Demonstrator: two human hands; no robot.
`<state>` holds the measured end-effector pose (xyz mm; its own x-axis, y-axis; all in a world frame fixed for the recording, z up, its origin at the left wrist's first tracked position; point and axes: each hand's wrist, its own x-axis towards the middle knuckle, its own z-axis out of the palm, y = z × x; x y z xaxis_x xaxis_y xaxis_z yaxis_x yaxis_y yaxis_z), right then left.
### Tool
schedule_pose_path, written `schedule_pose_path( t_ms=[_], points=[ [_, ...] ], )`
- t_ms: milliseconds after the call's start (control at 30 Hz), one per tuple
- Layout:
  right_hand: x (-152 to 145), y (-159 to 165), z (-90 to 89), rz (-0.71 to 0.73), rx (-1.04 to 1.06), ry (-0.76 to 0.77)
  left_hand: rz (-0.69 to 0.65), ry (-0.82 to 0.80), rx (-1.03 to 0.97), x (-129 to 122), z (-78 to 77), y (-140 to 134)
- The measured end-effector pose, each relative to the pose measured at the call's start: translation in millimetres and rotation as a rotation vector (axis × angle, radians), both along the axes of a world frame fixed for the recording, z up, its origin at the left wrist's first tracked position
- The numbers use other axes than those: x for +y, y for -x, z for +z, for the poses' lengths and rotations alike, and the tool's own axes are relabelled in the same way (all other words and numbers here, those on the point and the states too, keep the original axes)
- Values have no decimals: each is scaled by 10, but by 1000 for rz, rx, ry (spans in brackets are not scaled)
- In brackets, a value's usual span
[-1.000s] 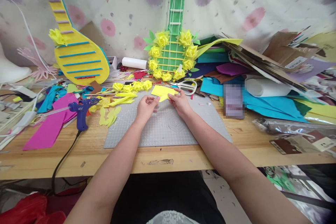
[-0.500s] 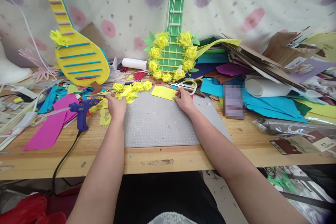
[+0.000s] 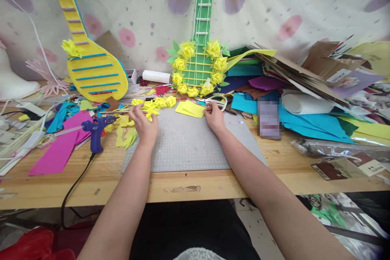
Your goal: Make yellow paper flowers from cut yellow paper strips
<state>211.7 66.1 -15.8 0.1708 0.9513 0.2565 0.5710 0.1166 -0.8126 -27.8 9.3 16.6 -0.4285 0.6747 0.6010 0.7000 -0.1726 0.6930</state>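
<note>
My right hand [image 3: 215,116] pinches the right end of a yellow paper piece [image 3: 189,109] at the far edge of the grey cutting mat [image 3: 189,150]. White-handled scissors [image 3: 224,102] lie just behind those fingers. My left hand [image 3: 145,126] is over the mat's left side, its fingers apart and holding nothing. Just beyond it lies a row of yellow paper flowers [image 3: 160,102], partly hidden by the fingers. Yellow paper scraps [image 3: 125,138] lie to its left. Behind the mat stands a green paper guitar [image 3: 199,69] ringed with yellow flowers.
A blue glue gun [image 3: 96,134] with a trailing cord lies left of the mat, by magenta paper [image 3: 55,154]. A yellow paper lute [image 3: 97,75] leans at the back left. Blue sheets [image 3: 313,126], cardboard [image 3: 304,71] and a blurred-out rectangle [image 3: 269,118] crowd the right.
My left hand has moved right and toward me, away from the yellow paper beside the flowers, and its fingers have spread. My right hand stays on the yellow paper piece.
</note>
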Motion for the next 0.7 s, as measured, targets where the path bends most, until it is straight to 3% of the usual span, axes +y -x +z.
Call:
schedule_pose_path(
  t_ms=[267, 400, 467, 533, 700],
  points=[
    [32, -27, 8, -34, 279, 1, -331, 114, 67, -28, -159, -231],
    [-48, 19, 65, -30, 230, -180, -522, 220, 183, -14, -219, -217],
    [-101, 60, 98, 2, 130, -274, -552, 235, 238, -15, -228, -214],
    [-139, 104, 124, 74, 28, -270, -549, 235, 234, -16, -232, -212],
    [-181, 192, 142, 88, 51, -298, -517, 227, -6, 12, -258, -225]
  ],
)
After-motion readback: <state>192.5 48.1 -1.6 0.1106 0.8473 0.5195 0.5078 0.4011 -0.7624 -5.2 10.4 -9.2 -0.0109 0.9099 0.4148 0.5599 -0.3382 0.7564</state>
